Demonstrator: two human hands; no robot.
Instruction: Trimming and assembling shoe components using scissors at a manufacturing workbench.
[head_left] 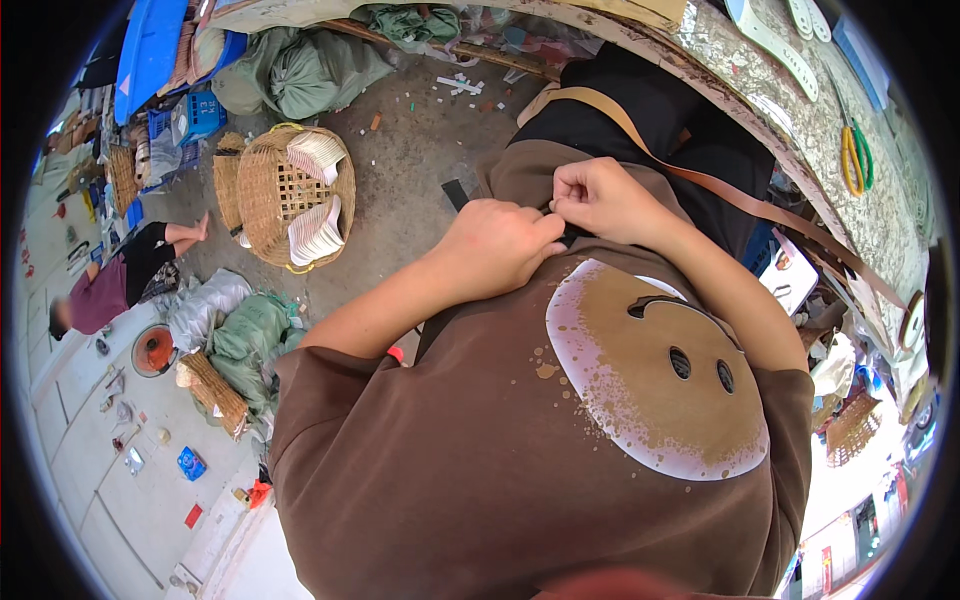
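Note:
My left hand (pixel 500 245) and my right hand (pixel 608 202) meet at my waist, in front of my brown T-shirt (pixel 450 430) with its large round printed face. Both are closed, fingertips pinched close together. A small dark bit shows just below the fingers; what they grip is hidden. The end of a black strap (pixel 455 194) sticks out beyond my left hand, and I cannot tell whether it runs into my grip. Over my black-trousered lap lies a long tan strap (pixel 700 185), touched by neither hand, trailing off to the right.
A worktable (pixel 690 75) curves along the far right, bearing scissors (pixel 856 158) with yellow and green handles. On the floor at left stands a woven basket (pixel 275 185) with stacked white pieces. Green sacks (pixel 300 75) lie beyond it. Another person (pixel 110 280) is at far left.

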